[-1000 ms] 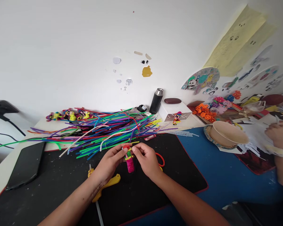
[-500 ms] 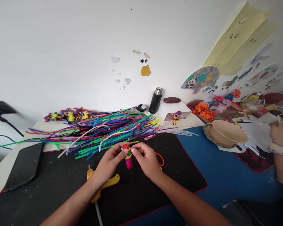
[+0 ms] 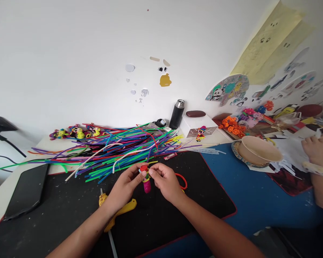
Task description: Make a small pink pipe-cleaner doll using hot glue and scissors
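Above the black mat (image 3: 204, 186), a small pipe-cleaner figure (image 3: 146, 186) with a red top and a magenta lower part hangs between my hands. My left hand (image 3: 130, 181) grips its upper left side with thumb and fingers. On the right of the figure, the thumb and index finger of my right hand (image 3: 164, 179) pinch a small yellowish part of it. Below my left wrist lies a yellow glue gun (image 3: 126, 208), partly hidden by the forearm. Red-handled scissors (image 3: 183, 182) lie just right of my right hand, partly covered by it.
Behind the hands spreads a heap of colored pipe cleaners (image 3: 123, 150). A phone (image 3: 28, 190) lies at left. A black bottle (image 3: 177, 115), a white box (image 3: 196, 125) and a finished figure (image 3: 201, 133) stand behind. At right are a bowl (image 3: 261, 150) and another person's hand (image 3: 316, 148).
My right fingertips have shifted slightly closer to the figure, which has turned a little. The other person's hand at right has moved slightly left. The view has shifted a bit.
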A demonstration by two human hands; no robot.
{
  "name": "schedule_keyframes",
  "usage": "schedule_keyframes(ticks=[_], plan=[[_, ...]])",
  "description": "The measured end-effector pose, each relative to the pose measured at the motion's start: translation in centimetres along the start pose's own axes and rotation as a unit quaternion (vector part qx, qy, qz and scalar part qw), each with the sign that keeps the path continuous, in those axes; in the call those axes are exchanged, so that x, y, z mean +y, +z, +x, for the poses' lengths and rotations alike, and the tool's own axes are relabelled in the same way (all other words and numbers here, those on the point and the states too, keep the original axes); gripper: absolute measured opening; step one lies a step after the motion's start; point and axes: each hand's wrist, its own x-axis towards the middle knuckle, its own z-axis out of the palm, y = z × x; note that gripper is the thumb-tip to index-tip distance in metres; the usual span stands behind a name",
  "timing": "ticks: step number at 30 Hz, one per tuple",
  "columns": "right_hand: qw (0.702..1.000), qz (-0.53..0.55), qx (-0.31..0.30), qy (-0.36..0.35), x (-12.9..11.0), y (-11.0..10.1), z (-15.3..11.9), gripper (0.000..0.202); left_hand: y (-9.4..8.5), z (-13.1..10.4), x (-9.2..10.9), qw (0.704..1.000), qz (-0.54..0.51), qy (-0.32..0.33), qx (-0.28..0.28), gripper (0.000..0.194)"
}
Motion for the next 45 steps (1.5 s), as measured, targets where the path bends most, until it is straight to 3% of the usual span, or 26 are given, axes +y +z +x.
schedule_keyframes(ticks=[9, 18, 25, 32, 45], plan=[[0.982, 0.151, -0.004, 0.112, -0.4, 0.5, 0.1, 0.038, -0.1, 0.3, -0.6, 1.0, -0.008, -0.007, 0.002, 0.051], [0.955, 0.239, -0.015, 0.174, -0.8, 0.5, -0.2, 0.045, 0.1, 0.3, -1.1, 0.999, -0.036, -0.016, 0.002, 0.052], [0.982, 0.148, 0.011, 0.113, -0.3, 0.2, 0.2, 0.039, 0.3, 0.2, -1.5, 0.996, -0.077, -0.03, 0.011, 0.049], [0.991, 0.11, 0.035, 0.071, 0.4, -0.3, 0.0, 0.037, 0.1, 0.1, -1.9, 0.99, -0.134, -0.053, 0.004, 0.049], [0.997, 0.058, 0.025, 0.038, 1.0, 0.0, 0.0, 0.041, 0.3, -0.3, -1.3, 0.995, -0.095, -0.035, 0.013, 0.049]])
